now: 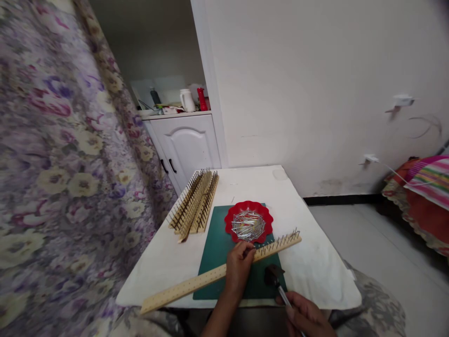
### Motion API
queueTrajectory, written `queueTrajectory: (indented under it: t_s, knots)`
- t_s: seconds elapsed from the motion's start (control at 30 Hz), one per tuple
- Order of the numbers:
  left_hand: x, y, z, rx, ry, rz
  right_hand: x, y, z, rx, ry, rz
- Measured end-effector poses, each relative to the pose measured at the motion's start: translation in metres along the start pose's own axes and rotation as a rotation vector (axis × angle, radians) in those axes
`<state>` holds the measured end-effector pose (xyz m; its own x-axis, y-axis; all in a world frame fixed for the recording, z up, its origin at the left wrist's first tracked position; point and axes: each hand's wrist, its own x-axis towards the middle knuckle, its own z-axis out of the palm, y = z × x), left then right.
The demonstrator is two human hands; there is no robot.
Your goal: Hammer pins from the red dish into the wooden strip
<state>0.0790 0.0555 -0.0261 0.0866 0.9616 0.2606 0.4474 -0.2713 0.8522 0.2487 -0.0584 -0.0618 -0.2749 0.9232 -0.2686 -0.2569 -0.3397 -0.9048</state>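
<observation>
A long wooden strip with rows of small holes lies slantwise across the green mat. Nails stand upright along its right part, while the left part is bare. My left hand rests on the strip, thumb and fingers pinched on a nail that the fingers mostly hide, beside the last standing nails. In my right hand is a hammer, gripped by its handle, its dark head low over the mat's right edge and apart from the strip. Just beyond the strip, a red scalloped bowl holds many loose nails.
Several nail-studded wooden strips lie stacked at the table's left back. A white cloth covers the table, with a few stray nails near the bowl. A floral curtain hangs at left; a white cabinet and wall stand behind.
</observation>
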Motion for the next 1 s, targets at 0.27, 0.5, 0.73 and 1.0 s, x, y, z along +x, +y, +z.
queueTrajectory:
  t_s: [0.27, 0.5, 0.73, 1.0]
  knots:
    - [0.0, 0.001, 0.002, 0.044, 0.018, 0.033, -0.004, -0.005, 0.004, 0.037, 0.001, -0.021]
    - [0.0, 0.0, 0.004, 0.045, 0.015, 0.021, 0.0, -0.045, 0.016, -0.021, -0.058, -0.104]
    - [-0.002, 0.002, 0.005, 0.073, 0.02, 0.02, 0.022, -0.076, 0.036, -0.042, -0.019, -0.183]
    - [-0.001, -0.002, 0.007, 0.121, 0.021, 0.009, 0.029, -0.073, 0.038, -0.086, -0.023, -0.18]
